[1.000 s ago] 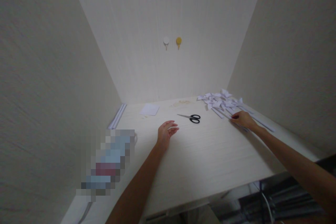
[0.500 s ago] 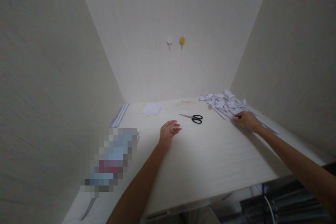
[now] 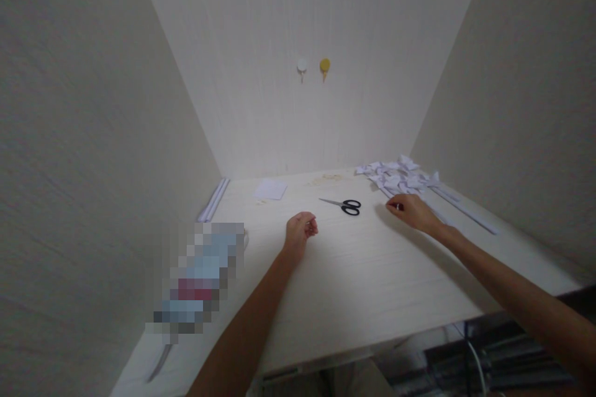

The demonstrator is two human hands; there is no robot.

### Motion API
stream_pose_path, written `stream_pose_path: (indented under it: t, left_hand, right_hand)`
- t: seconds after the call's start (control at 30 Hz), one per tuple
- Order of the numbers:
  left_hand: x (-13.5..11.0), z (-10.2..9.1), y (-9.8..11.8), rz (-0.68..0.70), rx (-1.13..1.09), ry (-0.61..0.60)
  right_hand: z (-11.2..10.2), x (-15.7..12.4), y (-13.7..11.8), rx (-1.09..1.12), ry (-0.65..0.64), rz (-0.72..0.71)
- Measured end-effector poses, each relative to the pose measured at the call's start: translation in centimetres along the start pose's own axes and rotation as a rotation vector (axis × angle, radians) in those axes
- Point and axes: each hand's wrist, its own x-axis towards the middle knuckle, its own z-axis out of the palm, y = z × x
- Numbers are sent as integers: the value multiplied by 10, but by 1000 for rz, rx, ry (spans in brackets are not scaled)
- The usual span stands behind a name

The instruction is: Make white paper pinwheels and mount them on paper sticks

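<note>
My left hand [image 3: 300,232] is just above the middle of the white table, its fingers curled in and nothing visible in them. My right hand [image 3: 412,214] is closed in a pinch in front of the pile of folded white paper pieces [image 3: 400,177]. A small white spot shows between its fingers, too small to make out. Black-handled scissors [image 3: 349,206] lie between my hands, blades pointing left. Beyond my left hand, a square sheet of white paper [image 3: 270,189] lies flat.
White paper rolls [image 3: 214,200] lie along the left wall. Nearer to me is a pixelated bluish object [image 3: 205,267]. Long thin paper sticks [image 3: 470,214] lie at the right. Two hooks, one white [image 3: 302,66] and one yellow [image 3: 325,66], are on the back wall.
My right hand has moved left, away from the paper sticks, still pinched. My left hand's fingers have curled in from a looser, spread pose. The view has tilted slightly.
</note>
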Motion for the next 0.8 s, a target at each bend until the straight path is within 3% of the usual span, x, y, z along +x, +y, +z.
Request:
stream_pose_path:
  t: [0.2, 0.47, 0.67, 0.8]
  left_hand:
    - [-2, 1, 1, 39, -12, 20]
    - [-2, -1, 5, 72, -58, 44]
    - [-4, 3, -2, 27, 182, -97]
    - [-7, 8, -8, -10, 321, -216]
  right_hand:
    - [22, 10, -44, 215, -66, -116]
    - [73, 32, -110, 591, -55, -179]
    - [91, 39, -115, 759, -188, -152]
    - [94, 39, -109, 782, -159, -117]
